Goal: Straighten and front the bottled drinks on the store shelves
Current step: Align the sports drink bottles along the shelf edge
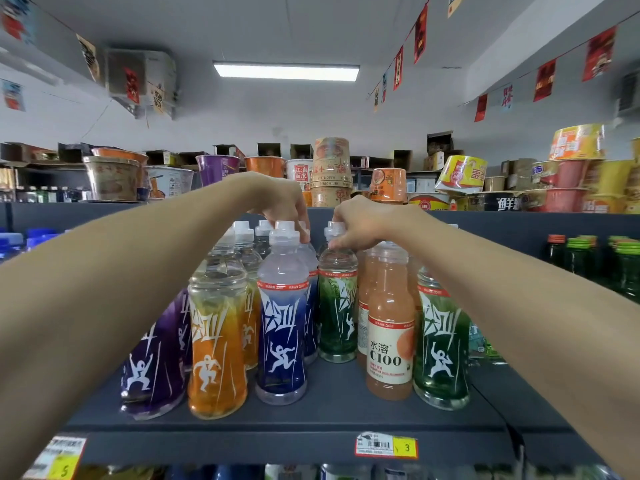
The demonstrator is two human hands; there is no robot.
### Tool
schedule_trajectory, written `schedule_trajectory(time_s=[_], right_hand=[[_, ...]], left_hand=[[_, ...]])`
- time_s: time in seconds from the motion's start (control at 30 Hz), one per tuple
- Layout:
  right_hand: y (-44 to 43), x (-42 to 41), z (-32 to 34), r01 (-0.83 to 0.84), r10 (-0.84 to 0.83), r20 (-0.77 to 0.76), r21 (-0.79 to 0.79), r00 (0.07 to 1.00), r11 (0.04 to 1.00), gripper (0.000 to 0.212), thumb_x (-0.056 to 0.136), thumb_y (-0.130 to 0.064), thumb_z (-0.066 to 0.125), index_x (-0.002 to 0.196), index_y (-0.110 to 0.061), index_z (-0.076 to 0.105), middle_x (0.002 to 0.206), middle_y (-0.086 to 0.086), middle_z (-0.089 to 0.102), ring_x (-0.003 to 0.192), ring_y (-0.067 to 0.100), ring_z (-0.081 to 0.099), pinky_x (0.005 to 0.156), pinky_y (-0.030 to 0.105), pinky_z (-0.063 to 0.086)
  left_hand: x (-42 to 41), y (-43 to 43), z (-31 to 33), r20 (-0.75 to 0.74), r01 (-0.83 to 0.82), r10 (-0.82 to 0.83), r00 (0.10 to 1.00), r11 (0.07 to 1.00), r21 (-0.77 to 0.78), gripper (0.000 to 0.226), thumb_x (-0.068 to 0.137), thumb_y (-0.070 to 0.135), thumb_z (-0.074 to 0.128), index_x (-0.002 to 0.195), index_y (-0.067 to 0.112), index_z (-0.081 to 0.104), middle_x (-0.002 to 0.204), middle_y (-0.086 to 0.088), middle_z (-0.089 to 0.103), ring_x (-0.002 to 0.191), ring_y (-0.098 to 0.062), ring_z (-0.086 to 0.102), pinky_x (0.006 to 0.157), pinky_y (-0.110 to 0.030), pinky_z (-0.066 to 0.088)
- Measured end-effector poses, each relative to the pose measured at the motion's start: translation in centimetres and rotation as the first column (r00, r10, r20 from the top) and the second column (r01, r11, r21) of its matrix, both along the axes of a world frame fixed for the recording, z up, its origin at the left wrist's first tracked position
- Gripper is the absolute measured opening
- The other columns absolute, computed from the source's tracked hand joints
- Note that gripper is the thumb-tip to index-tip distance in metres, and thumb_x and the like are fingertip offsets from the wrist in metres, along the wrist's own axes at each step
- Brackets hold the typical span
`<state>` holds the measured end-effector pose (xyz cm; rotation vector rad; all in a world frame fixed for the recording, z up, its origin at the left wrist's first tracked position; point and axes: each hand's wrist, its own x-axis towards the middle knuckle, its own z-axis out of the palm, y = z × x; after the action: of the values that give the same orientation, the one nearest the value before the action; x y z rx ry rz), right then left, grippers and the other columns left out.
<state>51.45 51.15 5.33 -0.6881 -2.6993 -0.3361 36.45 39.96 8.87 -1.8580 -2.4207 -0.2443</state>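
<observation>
Bottled drinks stand on a dark grey shelf [339, 400]. A purple-label bottle [152, 368], an orange-label bottle [216, 344], a blue-label bottle [282, 327], a pink C100 juice bottle [389, 337] and a green-label bottle [440, 341] make the front row. A second green-label bottle [337, 306] stands further back. My left hand [280, 199] reaches over the blue bottle and its fingers grip the top of a bottle right behind it. My right hand [360, 225] pinches the white cap of the rear green bottle.
Instant-noodle cups [330, 171] crowd the top of the shelf unit behind the bottles. Dark green-capped bottles [581, 258] stand on the shelf to the right, blue-capped ones [20, 240] at far left. Price tags [386, 445] hang on the shelf's front edge.
</observation>
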Motion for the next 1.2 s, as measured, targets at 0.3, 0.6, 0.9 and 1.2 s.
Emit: schedule_trajectory(time_s=[0.3,0.6,0.9,1.2], right_hand=[[-0.1,-0.5,0.5,-0.025,0.023,-0.029,-0.077,0.999,0.997,0.052,0.084,-0.048,0.076,0.115,-0.008,0.063,0.099,0.008,0.067,0.087,0.022,0.066,0.067,0.030,0.053],[-0.4,0.0,0.5,-0.017,0.016,-0.024,-0.065,1.000,0.998,0.052,0.083,-0.052,0.075,0.113,-0.012,0.061,0.093,0.004,0.067,0.083,0.020,0.066,0.072,0.036,0.058],[-0.8,1.1,-1.0,-0.015,0.015,-0.001,0.062,1.000,0.998,0.071,0.091,-0.062,0.060,0.140,-0.011,0.049,0.122,0.008,0.063,0.099,0.020,0.060,0.084,0.034,0.051],[-3.4,5.1,-1.7,0.068,-0.076,0.009,0.327,0.997,0.943,0.059,0.093,-0.064,0.050,0.133,-0.021,0.054,0.115,0.003,0.063,0.102,0.023,0.058,0.083,0.039,0.044]], left_hand=[[-0.4,-0.5,0.3,-0.025,0.008,-0.008,1.000,1.000,-0.025,0.037,0.092,-0.002,0.050,0.103,0.022,0.076,0.133,-0.003,0.062,0.115,-0.028,0.064,0.089,-0.035,0.054],[-0.2,-1.2,0.3,-0.045,0.030,-0.030,0.999,0.999,-0.012,0.046,0.090,-0.007,0.044,0.116,0.016,0.074,0.137,-0.002,0.061,0.116,-0.029,0.065,0.101,-0.041,0.051],[-0.9,-2.1,0.3,0.083,0.081,-0.085,0.993,0.995,0.053,0.023,0.092,0.031,0.072,0.114,0.023,0.074,0.126,0.004,0.066,0.102,-0.017,0.069,0.068,-0.019,0.057],[2.2,-5.5,-1.0,-0.268,0.221,-0.165,0.949,0.956,0.193,0.050,0.094,0.061,0.054,0.114,0.019,0.074,0.115,0.004,0.072,0.096,-0.009,0.064,0.083,-0.024,0.047]])
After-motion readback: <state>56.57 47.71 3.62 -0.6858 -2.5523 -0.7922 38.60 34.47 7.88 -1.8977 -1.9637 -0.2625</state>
